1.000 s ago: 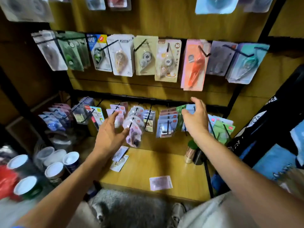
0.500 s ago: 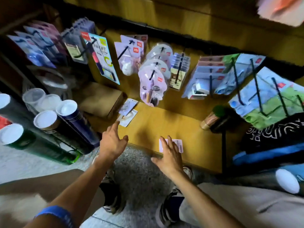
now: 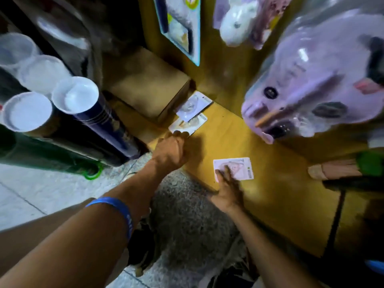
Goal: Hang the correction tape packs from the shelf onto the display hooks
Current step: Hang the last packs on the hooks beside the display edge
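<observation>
- Presently, left hand (image 3: pixel 169 152) has fingers curled at the near corner of a correction tape pack (image 3: pixel 188 123) on the shelf (image 3: pixel 270 183); grip unclear through blur.
- Right hand (image 3: pixel 227 194), fingers straight, presses a second pack (image 3: pixel 239 168), long axis sideways.

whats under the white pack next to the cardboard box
The white pack overlaps a second pack lying on the yellow shelf. Anything beneath their overlap is covered.
</observation>
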